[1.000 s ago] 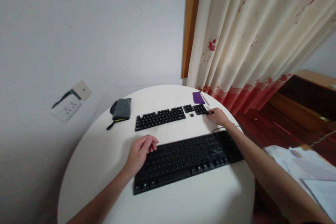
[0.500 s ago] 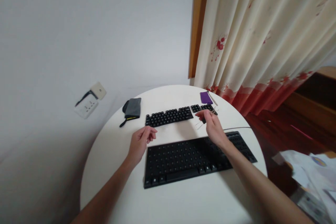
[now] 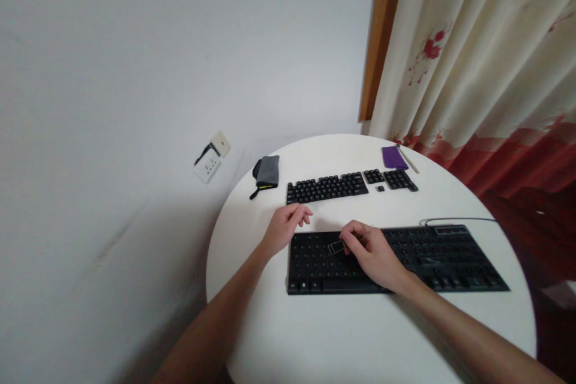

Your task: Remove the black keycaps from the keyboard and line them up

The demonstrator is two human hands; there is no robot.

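Observation:
A black keyboard (image 3: 432, 258) with its keycaps off lies on the round white table (image 3: 360, 336). My right hand (image 3: 371, 252) rests over the keyboard's left half, fingers pinched on a thin wire keycap puller (image 3: 335, 246) whose loop touches the key area. My left hand (image 3: 288, 225) sits at the keyboard's upper left corner, fingers loosely curled, holding nothing I can see. Rows of removed black keycaps (image 3: 327, 186) are laid out farther back, with smaller groups (image 3: 398, 179) to their right.
A grey pouch (image 3: 266, 171) lies at the table's back left. A purple cloth (image 3: 393, 156) and a thin stick (image 3: 407, 159) lie at the back right. The keyboard's cable (image 3: 454, 220) runs right. A wall socket (image 3: 209, 159) and a curtain (image 3: 486, 72) stand behind.
My right hand came back from the far keycap groups with the wire puller and lowered onto the keyboard's left half. My head turned, shifting the scene right. The left hand stayed near the keyboard's corner.

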